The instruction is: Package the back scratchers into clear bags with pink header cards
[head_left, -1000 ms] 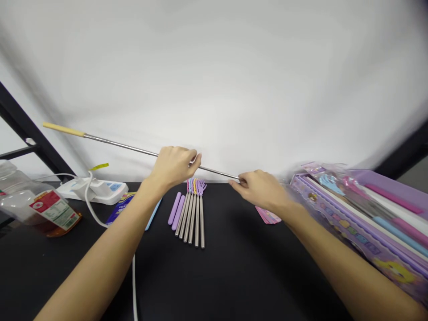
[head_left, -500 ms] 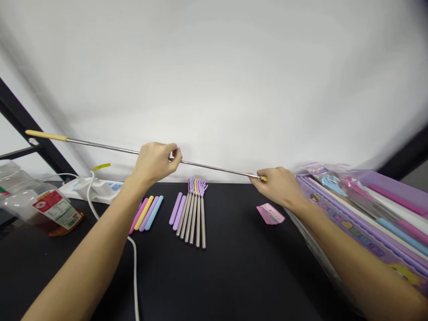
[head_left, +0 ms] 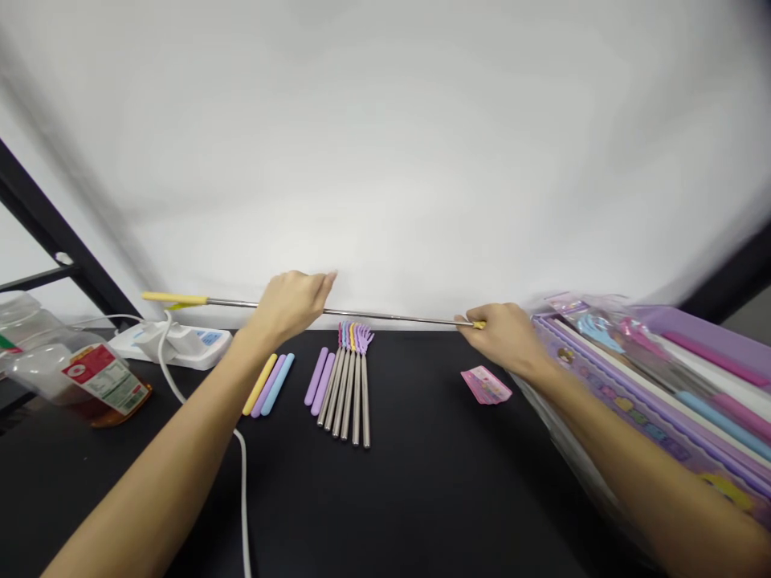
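An extended telescopic back scratcher (head_left: 385,316) runs nearly level between my hands, above the back of the black table. Its yellow handle sticks out on the left. My left hand (head_left: 290,305) is closed around the metal rod partway along. Pinched in my right hand (head_left: 504,335) is the yellow head end, mostly hidden by the fingers. Below the rod lie several metal back scratchers (head_left: 346,393) side by side, their small coloured claw heads pointing to the wall. Two purple handle sleeves (head_left: 319,379) rest beside them. Yellow, purple and blue sleeves (head_left: 269,385) lie further left, near my left forearm.
A pink card (head_left: 487,385) lies under my right hand. On the right, a purple box (head_left: 614,401) carries bagged back scratchers. A power strip (head_left: 210,347) with a white cable (head_left: 244,482) and a bottle of brown liquid (head_left: 102,385) stand left. A white wall rises behind.
The back scratcher has become shorter, its yellow handle shifting right and down, and the rod is more level. My left hand has moved slightly right and lower; my right hand has barely moved.
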The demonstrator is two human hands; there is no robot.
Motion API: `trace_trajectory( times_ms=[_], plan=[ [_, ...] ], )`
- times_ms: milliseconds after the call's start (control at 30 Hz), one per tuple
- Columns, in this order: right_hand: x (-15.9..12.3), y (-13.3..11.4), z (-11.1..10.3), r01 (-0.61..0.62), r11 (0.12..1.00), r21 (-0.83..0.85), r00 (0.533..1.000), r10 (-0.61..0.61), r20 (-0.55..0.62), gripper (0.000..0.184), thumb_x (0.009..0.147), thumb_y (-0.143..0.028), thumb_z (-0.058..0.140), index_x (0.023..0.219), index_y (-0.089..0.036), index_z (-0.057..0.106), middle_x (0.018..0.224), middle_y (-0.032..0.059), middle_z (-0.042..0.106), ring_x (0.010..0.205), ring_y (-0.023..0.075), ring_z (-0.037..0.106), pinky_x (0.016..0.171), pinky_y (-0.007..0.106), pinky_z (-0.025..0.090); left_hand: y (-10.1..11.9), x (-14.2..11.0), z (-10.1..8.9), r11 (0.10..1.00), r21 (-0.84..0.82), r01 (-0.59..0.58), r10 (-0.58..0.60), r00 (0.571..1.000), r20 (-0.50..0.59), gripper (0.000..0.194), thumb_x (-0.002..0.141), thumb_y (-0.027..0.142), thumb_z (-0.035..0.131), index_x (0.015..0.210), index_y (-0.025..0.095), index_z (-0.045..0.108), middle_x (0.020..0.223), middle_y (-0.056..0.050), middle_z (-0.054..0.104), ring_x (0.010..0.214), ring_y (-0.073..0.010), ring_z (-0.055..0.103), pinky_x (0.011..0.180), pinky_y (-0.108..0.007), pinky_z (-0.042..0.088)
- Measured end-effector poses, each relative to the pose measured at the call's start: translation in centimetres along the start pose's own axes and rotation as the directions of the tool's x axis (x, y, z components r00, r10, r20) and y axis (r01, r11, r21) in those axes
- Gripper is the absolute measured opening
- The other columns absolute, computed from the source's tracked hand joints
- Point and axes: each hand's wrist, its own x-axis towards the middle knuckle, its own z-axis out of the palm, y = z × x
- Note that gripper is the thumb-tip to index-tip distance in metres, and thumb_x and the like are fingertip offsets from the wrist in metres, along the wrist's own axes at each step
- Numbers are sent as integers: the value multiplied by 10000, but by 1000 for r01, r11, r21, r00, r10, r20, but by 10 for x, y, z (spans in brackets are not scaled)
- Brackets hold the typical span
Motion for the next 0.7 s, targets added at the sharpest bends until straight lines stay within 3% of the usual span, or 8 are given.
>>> trace_trajectory(
  times_ms=[200, 433, 567, 700],
  plan=[
    [-6, -4, 2, -18, 999, 35, 1000, 18, 10, 364, 827, -322, 480, 481, -222, 426, 472, 19, 450, 485, 149, 329, 540, 306, 220, 25, 2, -4, 996, -82, 21, -29, 994, -104, 498, 1018, 408, 268, 760, 180, 628, 544, -47, 585, 477, -163, 534, 500, -289, 243],
    [-11, -31, -1, 26, 1000, 3, 1000, -26, 15, 359, 833, -349, 480, 501, -222, 432, 490, 32, 488, 499, 157, 334, 549, 315, 218, 53, -2, -7, 996, -80, -37, 32, 997, -68, 494, 1026, 398, 255, 788, 180, 628, 515, -36, 564, 454, -160, 505, 498, -300, 202],
    [-8, -26, -7, 28, 999, 19, 1000, -28, -4, 388, 843, -378, 475, 494, -224, 406, 477, 25, 460, 491, 156, 314, 544, 315, 215, 40, -3, -5, 986, -94, -141, 134, 988, -73, 502, 1026, 380, 256, 749, 177, 623, 558, -40, 605, 481, -144, 529, 521, -295, 238],
    [-1, 0, -12, -26, 1000, 5, 997, 26, -73, 422, 831, -401, 484, 468, -237, 346, 450, 12, 390, 491, 163, 318, 554, 320, 208, 8, -5, -3, 997, 54, -49, 52, 997, -56, 550, 1011, 424, 268, 679, 178, 631, 579, -80, 633, 533, -192, 590, 523, -307, 203]
  ],
)
